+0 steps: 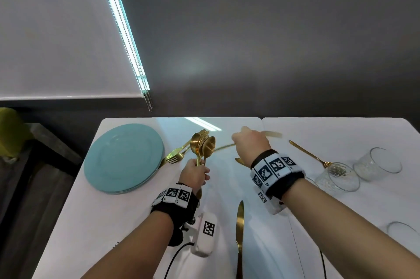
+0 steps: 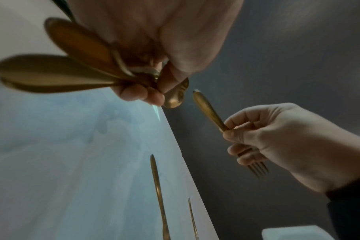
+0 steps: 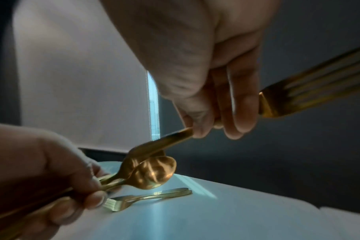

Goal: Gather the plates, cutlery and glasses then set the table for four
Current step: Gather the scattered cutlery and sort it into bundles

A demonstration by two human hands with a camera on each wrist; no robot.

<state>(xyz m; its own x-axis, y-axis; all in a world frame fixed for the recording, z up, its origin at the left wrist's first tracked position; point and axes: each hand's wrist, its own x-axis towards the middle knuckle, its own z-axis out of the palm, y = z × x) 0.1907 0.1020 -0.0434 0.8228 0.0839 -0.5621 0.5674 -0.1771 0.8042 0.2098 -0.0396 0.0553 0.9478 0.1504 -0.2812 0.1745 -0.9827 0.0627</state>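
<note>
My left hand (image 1: pixel 197 173) grips a bunch of gold spoons (image 1: pixel 203 145) by their handles, bowls up, just right of the stacked teal plates (image 1: pixel 123 158). In the left wrist view the spoons' handles (image 2: pixel 51 73) fan out to the left. Over the far middle of the white table (image 1: pixel 352 133), my right hand (image 1: pixel 247 141) holds a gold fork (image 1: pixel 223 147) above the surface. Its handle points left toward the spoons and its tines (image 3: pixel 310 91) stick out to the right. The fork handle tip (image 3: pixel 160 146) is close to the spoon bowls (image 3: pixel 152 173).
Two gold forks (image 1: pixel 177 153) lie beside the plates. A gold knife (image 1: pixel 239 226) lies near the front edge. A third fork (image 1: pixel 305 151) lies at the right, beside three clear glasses (image 1: pixel 338 177) (image 1: pixel 379 162) (image 1: pixel 402 232). Behind the table stands a dark wall.
</note>
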